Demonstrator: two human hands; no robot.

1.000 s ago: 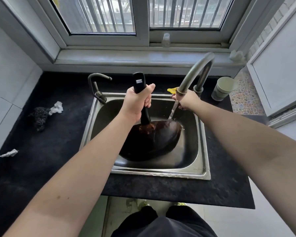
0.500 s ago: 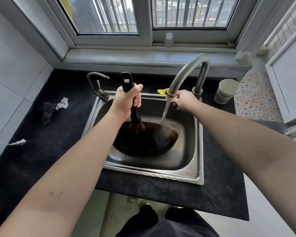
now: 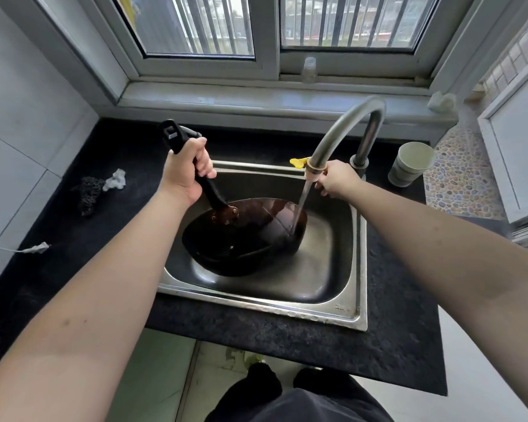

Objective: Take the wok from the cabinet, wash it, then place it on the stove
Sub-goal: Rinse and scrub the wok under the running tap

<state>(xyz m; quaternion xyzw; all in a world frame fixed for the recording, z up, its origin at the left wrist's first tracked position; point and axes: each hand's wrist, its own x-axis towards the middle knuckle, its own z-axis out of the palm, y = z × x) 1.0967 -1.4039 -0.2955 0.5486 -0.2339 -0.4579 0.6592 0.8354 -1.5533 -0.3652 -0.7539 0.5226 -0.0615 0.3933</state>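
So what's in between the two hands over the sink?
In the head view, between the left hand gripping the wok handle and the right hand at the faucet spout run the sink's back rim and a yellow bit.

- Hands: 2, left hand (image 3: 186, 175) and right hand (image 3: 337, 178).
- Wok (image 3: 250, 236): 1.
- Sink (image 3: 326, 287): 1.
- Taps: 2, one large tap (image 3: 342, 129) and one small tap (image 3: 192, 133).
- Cup (image 3: 410, 164): 1.
- Bottle (image 3: 309, 70): 1.
- Scourer (image 3: 87, 191): 1.
- Window panes: 2.
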